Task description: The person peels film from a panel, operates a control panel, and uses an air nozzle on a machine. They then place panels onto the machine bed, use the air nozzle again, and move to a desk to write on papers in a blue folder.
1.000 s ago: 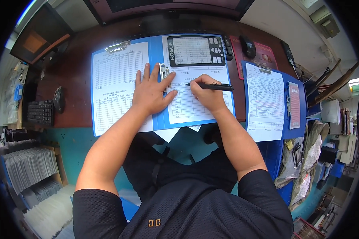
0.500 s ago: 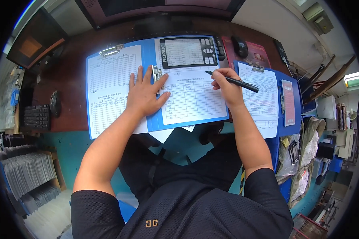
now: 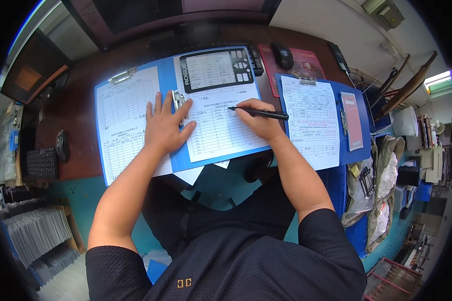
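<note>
Filling in the middle form [image 3: 217, 125], lying on the open blue folder [image 3: 178, 159] at the desk's [image 3: 80, 115] near edge. Right hand [image 3: 258, 122] pinched round a black pen [image 3: 260, 113], tip on the upper lines. Left hand [image 3: 164, 128] flat and unclenched, pinning the paper beside the metal clip [image 3: 178, 102]. Likely called for next: steady paper, tip tracking along the row. Counted: three forms, three clipboard clips, one pen, one grey keypad device [image 3: 216, 70].

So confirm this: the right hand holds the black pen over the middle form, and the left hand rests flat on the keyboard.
Not quite. The head view shows the left hand resting flat on the blue clipboard, across its forms, not on the keyboard, which lies far off to the left. The right hand does hold the black pen over the middle form.
</note>
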`<state>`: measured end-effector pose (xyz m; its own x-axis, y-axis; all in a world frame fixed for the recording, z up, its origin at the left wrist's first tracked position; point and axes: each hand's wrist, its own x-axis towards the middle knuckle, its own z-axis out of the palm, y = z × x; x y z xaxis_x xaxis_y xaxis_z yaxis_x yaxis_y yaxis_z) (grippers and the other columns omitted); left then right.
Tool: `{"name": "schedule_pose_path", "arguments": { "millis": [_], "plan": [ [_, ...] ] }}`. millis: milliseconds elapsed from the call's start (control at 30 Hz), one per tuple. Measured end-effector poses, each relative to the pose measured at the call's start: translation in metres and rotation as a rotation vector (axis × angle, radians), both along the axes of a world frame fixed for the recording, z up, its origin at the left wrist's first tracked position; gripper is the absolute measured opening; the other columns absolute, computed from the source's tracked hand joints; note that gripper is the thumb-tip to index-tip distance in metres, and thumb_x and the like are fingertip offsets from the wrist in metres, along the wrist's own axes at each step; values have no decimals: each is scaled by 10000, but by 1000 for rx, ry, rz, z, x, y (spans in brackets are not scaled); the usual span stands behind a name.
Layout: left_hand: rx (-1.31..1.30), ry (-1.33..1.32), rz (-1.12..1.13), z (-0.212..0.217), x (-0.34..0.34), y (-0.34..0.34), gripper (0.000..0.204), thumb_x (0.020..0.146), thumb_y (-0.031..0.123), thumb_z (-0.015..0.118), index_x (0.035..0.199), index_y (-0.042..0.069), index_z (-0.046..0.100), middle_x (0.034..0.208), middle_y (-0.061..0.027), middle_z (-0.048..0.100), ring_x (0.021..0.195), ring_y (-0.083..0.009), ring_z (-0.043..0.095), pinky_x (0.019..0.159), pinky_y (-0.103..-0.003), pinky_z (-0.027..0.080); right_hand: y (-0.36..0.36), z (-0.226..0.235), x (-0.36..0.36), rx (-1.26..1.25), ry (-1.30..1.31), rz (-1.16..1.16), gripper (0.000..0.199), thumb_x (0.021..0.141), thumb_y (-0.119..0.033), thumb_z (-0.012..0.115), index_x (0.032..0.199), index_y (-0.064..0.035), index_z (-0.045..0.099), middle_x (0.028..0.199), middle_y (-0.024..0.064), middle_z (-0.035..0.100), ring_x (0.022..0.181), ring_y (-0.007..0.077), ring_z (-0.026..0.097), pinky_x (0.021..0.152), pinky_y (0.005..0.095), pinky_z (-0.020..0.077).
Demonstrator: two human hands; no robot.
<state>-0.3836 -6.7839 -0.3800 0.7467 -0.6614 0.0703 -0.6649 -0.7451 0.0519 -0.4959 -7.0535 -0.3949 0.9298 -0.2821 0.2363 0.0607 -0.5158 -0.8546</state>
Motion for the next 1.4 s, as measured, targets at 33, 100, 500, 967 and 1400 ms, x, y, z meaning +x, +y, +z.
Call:
{"name": "schedule_pose_path", "arguments": {
  "millis": [33,100,500,967,1400],
  "plan": [
    [3,-8,-4,0,0,-2,562,953,561,525,1480,368,521,1630,-194,309,1535,-449,181,1237,-594,106,-1,1,-1,11,4,-1,217,854,-178,770,984,-5,749,859,130,747,756,187,704,723,293,557],
    [15,-13,-7,0,0,-3,580,946,556,529,1492,361,508,1631,-195,307,1535,-441,184,1239,-591,100,1,1,0,11,10,-14,211,854,-177,767,980,-10,751,855,132,746,759,193,709,724,297,560],
    [43,-4,20,3,-1,0,577,944,523,535,1494,350,502,1625,-195,319,1542,-436,167,1241,-589,85,4,2,3,-4,-1,17,187,841,-162,738,964,-23,757,869,138,755,780,233,738,734,316,580],
    [44,-16,11,0,0,-1,566,955,554,514,1486,358,516,1633,-196,307,1536,-439,189,1235,-602,107,4,4,2,18,24,-18,193,852,-159,731,959,0,756,863,131,753,761,194,718,724,293,563],
    [34,-20,9,0,1,0,568,954,554,521,1487,360,513,1626,-203,319,1533,-443,194,1238,-591,111,2,3,2,-22,17,-64,202,852,-184,716,934,-5,759,844,133,752,740,203,721,709,301,566]
  ]
}}
